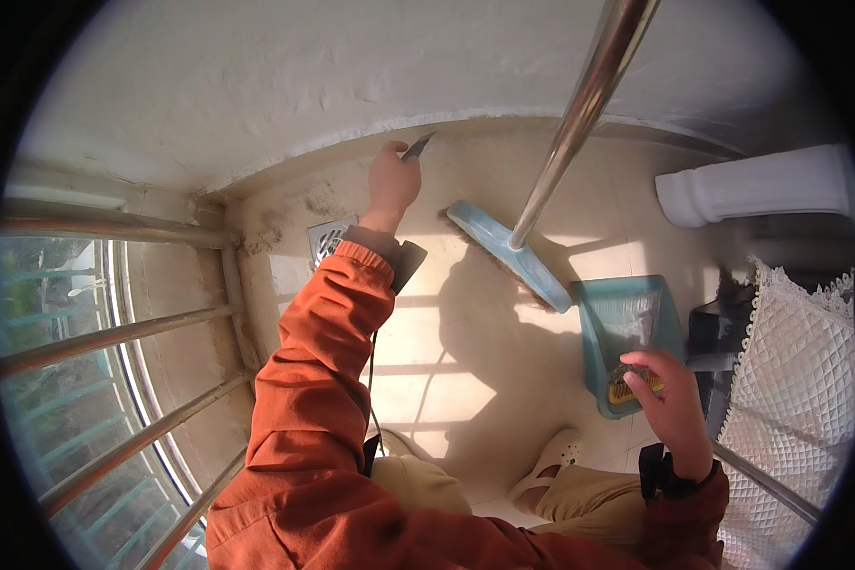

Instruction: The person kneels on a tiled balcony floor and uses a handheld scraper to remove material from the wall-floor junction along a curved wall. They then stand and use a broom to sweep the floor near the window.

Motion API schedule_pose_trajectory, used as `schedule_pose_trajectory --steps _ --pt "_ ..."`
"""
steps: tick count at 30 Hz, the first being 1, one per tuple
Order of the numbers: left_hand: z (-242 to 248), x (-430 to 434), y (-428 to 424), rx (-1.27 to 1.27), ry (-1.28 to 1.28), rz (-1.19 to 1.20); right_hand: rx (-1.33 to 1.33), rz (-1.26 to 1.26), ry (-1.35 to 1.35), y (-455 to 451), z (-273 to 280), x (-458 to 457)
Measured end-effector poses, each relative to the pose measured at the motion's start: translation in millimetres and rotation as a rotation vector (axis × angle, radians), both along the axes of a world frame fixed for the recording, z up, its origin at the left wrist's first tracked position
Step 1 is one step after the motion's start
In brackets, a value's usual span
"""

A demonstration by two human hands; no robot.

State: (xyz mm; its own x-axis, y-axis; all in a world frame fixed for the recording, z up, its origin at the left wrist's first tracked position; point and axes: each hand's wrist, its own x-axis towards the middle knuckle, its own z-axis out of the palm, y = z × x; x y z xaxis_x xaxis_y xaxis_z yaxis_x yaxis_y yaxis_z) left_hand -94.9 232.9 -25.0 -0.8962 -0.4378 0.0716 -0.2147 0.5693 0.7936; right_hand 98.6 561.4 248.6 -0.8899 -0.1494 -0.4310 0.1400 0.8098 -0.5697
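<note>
My left hand (394, 182) reaches out low beside the wall's base and grips a small dark tool (418, 147) with a pointed, blade-like end. Its tip is at the floor near the wall. My right hand (673, 406) hangs over the near end of a teal dustpan (590, 342), thumb and index finger apart. A grey clump of debris (621, 372) shows by these fingertips, seemingly in the dustpan, beside a yellow comb-like part (623, 392). Between the hands, a broom with a light blue head (509, 253) and a metal handle (577, 128) stands on the tiles, touched by neither hand.
A metal floor drain (332, 239) lies left of my left forearm, near dark stains. Metal rails (149, 328) run before the window at left. At right are a white pedestal-like piece (762, 187), a lace-edged quilted cloth (791, 377) and a metal bar (766, 481).
</note>
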Motion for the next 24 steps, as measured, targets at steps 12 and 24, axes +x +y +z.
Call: schedule_pose_trajectory --steps 12,24 --pt "-9 7 -13 -0.088 -0.215 -0.052 -0.007 0.162 0.072 5 -17 -6" --pt "160 89 84 0.452 -0.229 -0.435 -0.379 0.028 0.465 -44 -79 -66"
